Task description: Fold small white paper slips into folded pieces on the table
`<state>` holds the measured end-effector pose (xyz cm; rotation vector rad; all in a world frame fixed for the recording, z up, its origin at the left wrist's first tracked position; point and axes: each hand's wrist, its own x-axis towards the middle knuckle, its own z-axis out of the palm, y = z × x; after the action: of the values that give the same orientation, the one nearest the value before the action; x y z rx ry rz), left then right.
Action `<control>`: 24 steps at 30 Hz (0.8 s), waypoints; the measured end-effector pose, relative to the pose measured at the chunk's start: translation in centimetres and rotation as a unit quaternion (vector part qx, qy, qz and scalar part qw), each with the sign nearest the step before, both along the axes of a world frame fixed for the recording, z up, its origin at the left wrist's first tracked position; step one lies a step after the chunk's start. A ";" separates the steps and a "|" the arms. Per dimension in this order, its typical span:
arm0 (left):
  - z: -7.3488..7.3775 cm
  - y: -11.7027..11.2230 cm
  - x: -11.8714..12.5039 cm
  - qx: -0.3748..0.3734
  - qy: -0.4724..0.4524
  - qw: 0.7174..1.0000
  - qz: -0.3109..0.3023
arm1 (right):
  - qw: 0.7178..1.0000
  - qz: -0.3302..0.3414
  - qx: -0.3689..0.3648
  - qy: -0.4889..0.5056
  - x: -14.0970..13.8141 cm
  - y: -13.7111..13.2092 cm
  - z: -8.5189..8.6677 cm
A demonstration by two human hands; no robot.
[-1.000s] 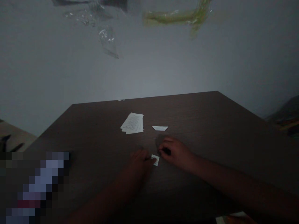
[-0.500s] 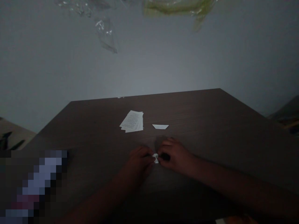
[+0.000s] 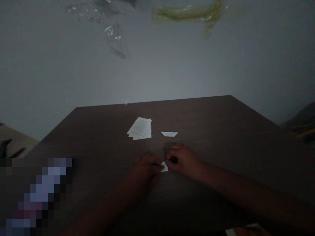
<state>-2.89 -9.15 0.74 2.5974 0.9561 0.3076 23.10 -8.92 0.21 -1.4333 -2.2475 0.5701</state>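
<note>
A small white piece of folded paper (image 3: 165, 167) lies on the table between my hands, its left part covered by fingers. My left hand (image 3: 148, 166) has its thumb and fingers closed on the paper's left side. With thumb and fingertips pinched together, my right hand (image 3: 181, 159) is at the paper's upper right corner; the fingertips hide the exact hold. Just beyond the hands lies a folded paper strip (image 3: 169, 134) shaped like a trapezoid, with printed lines on it.
A fanned stack of printed paper sheets (image 3: 140, 128) rests farther back on the dark wooden table (image 3: 204, 118). A blurred-out object (image 3: 46, 186) is at the left front. Clear plastic (image 3: 114, 36) and a yellow wrapper (image 3: 187, 13) are on the grey wall (image 3: 157, 65).
My right fingers have shifted slightly up, toward the paper's upper corner, and more of its lower right side shows. The left hand stays on the paper. The view has tilted slightly.
</note>
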 end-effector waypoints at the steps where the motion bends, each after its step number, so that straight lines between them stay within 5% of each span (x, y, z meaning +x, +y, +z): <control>1: -0.3 0.3 -0.2 -0.001 -0.006 1.000 0.008 | 1.000 -0.006 0.004 0.008 0.2 0.1 -0.1; 6: -0.9 1.5 -0.4 -0.050 -0.040 0.998 -0.012 | 0.999 -0.010 0.027 0.041 1.2 0.2 -0.4; 15: -1.0 0.0 0.6 -0.017 -0.043 0.997 0.062 | 0.996 0.073 0.052 0.008 0.9 -1.2 -0.4; 24: -0.9 -0.3 0.5 -0.015 -0.034 0.998 0.043 | 0.998 0.024 0.038 -0.041 -0.4 -2.2 0.1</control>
<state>-2.39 -9.49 -0.13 2.5064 1.0425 0.3989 22.74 -11.09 0.32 -1.3932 -2.3460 0.4444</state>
